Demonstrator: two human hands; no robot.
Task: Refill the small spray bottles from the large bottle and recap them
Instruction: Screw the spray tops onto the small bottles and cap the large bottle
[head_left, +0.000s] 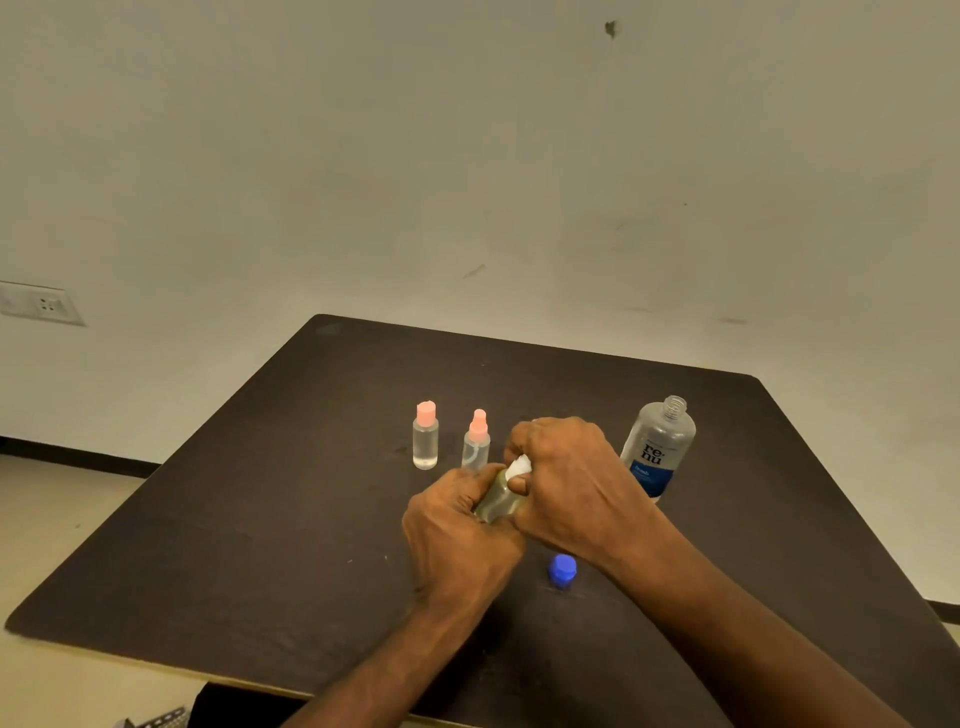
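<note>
Both forearms come in from 6 o'clock over the near desk (208, 545) edge. Blue cap (562, 570) sits loose on the desk just under the right wrist, well short of the work.

Left hand (457, 540) is wrapped round the body of a small clear bottle (500, 500), fingers closed on it. Bottle's long axis is tilted, neck pointing toward 1 o'clock, base buried in the left palm. Right hand (571, 478) is closed over the neck end, fingers pinching a white top (519, 466) right at the bottle mouth. Can't tell whether the top is seated or partly off, or which way it's being turned; my read is a twist on the neck, so the right hand does the turning and the left only anchors.

Beyond the hands at 11 o'clock: two small spray bottles, both upright and apart — pink-capped bottle (425, 436) furthest left, pink-sprayer bottle (476, 441) just beside the left knuckles. That one is the tip-over risk.

At 1 o'clock, large bottle (658, 447) stands upright and uncapped, just behind the right hand. Mind the right elbow swing.
</note>
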